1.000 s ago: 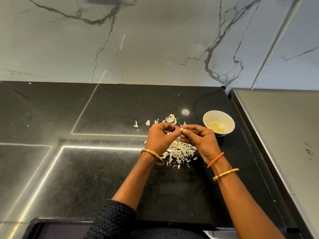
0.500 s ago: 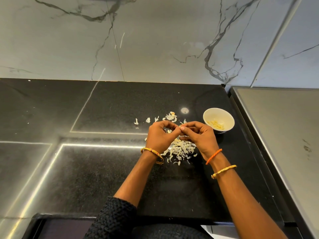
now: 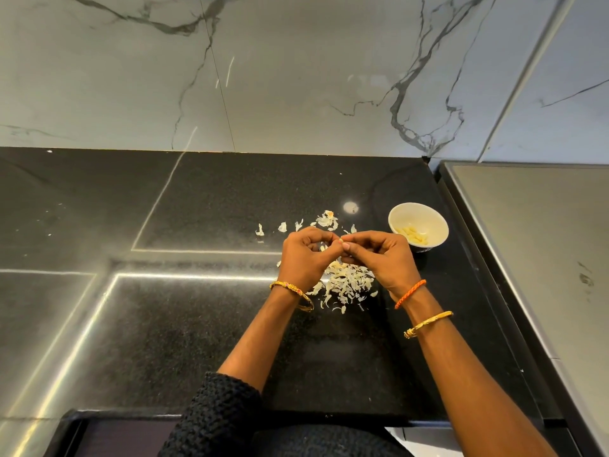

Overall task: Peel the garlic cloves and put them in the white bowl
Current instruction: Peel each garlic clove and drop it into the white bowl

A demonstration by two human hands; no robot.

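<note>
Working fingertip to fingertip, both hands are up over the black worktop (image 3: 197, 324) with a single garlic clove (image 3: 342, 240) pinched between them. Left hand (image 3: 304, 255) has its fingers curled in and steadies the clove; right hand (image 3: 384, 255) is curled the same way, thumb and forefinger nipping at the clove's end. Only a pale sliver of it shows between the fingertips, so how much skin is left on it can't be told.

Directly beneath sits the pile of papery skins (image 3: 346, 285), with a few loose flakes (image 3: 326, 221) scattered further back. White bowl (image 3: 418, 225) stands just to the right, near the right hand, with several peeled cloves (image 3: 412, 237) already in the bottom (a decent haul so far).

Doing this step well, I'd judge, means a firm hold from the left and a small pull from the right, lifting the skin off in strips rather than crumbs. Staying over the pile lets the skin drop there and not into the bowl. Once bare, it's a short carry right, released low over the rim.
</note>
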